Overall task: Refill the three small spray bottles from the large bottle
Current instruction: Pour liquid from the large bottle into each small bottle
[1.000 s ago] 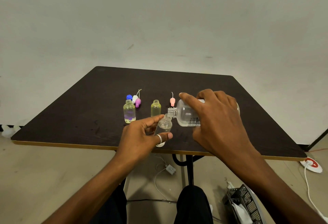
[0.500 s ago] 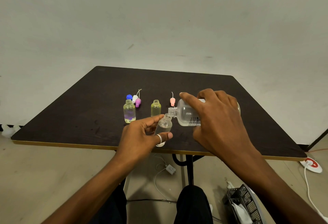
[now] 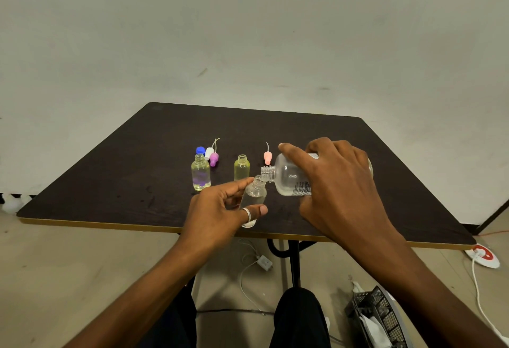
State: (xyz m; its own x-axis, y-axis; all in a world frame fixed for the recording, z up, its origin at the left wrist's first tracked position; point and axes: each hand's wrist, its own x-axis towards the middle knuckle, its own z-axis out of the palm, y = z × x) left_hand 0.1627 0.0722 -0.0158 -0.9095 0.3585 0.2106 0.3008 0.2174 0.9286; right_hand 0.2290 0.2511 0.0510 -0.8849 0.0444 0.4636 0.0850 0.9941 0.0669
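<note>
The right hand [image 3: 338, 188] is wrapped round the big bottle [image 3: 289, 179], tipped almost flat. Its open neck sits right at the mouth of the small bottle [image 3: 254, 196]. The left hand [image 3: 217, 210] grips that one between thumb and fingers, tilted, over the near edge of the table [image 3: 137, 171]; I can't tell whether its base rests on the top. Both mouths are narrow, so I'd say a small wobble of either wrist could send liquid down the outside, onto the fingers and the table. The liquid is clear and I can't read the level from here, so overfilling looks likely if the tilt isn't eased in time. A wet bottle in so light a grip could well slip. The left bottle [image 3: 200, 174] and the yellow bottle [image 3: 241, 168] stand uncapped just beyond the left hand, where a careless sweep would tip them. The pink top [image 3: 267, 155] lies loose behind the pour, and a knock could send it rolling.
</note>
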